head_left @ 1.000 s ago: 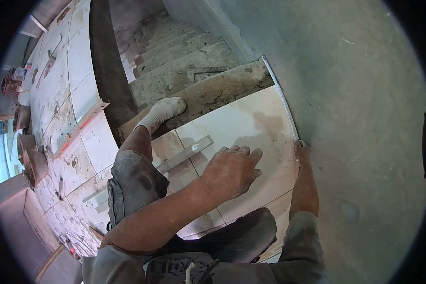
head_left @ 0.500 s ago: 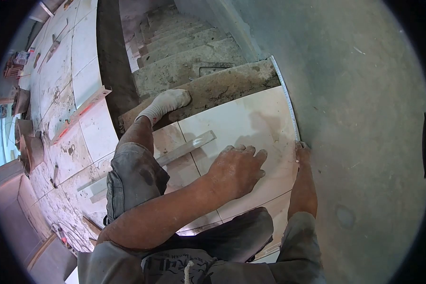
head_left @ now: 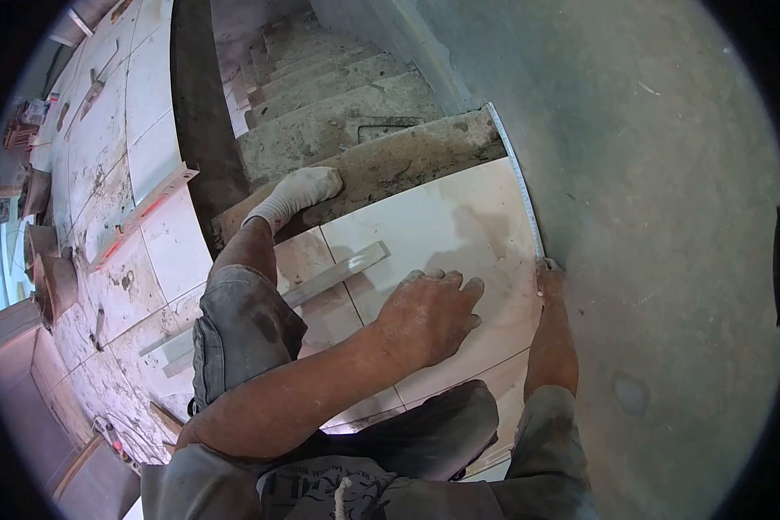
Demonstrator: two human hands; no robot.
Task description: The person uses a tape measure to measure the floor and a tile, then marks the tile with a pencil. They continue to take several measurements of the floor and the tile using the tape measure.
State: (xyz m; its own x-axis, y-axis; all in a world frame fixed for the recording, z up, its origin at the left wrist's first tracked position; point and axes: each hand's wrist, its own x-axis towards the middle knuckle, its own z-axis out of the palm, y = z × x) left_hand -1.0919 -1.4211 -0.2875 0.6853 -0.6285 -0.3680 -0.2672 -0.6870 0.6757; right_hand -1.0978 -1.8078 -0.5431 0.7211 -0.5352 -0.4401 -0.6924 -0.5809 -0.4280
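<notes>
My right hand [head_left: 550, 277] is closed on the near end of a thin white measuring tape [head_left: 518, 178] beside the wall. The tape stretches along the wall's foot to the rough step edge. Over a large pale floor tile [head_left: 442, 217] hovers my left hand [head_left: 429, 316], its fingers loosely bent and apart, with nothing seen in it. The tile's far edge meets the bare concrete step [head_left: 407, 165]. A straight metal bar [head_left: 338, 273] lies across the tiles left of my left hand.
My socked foot [head_left: 299, 195] rests on the step edge. Rough concrete stairs [head_left: 338, 117] lie beyond, with a thin metal frame [head_left: 390, 124] on one. A red-marked spirit level [head_left: 143, 212] and several buckets [head_left: 56, 282] stand at left. A grey wall [head_left: 667, 217] rises at right.
The view has shifted slightly, so everything sits a little further left. Both hands keep nearly the same place relative to the tile and tape.
</notes>
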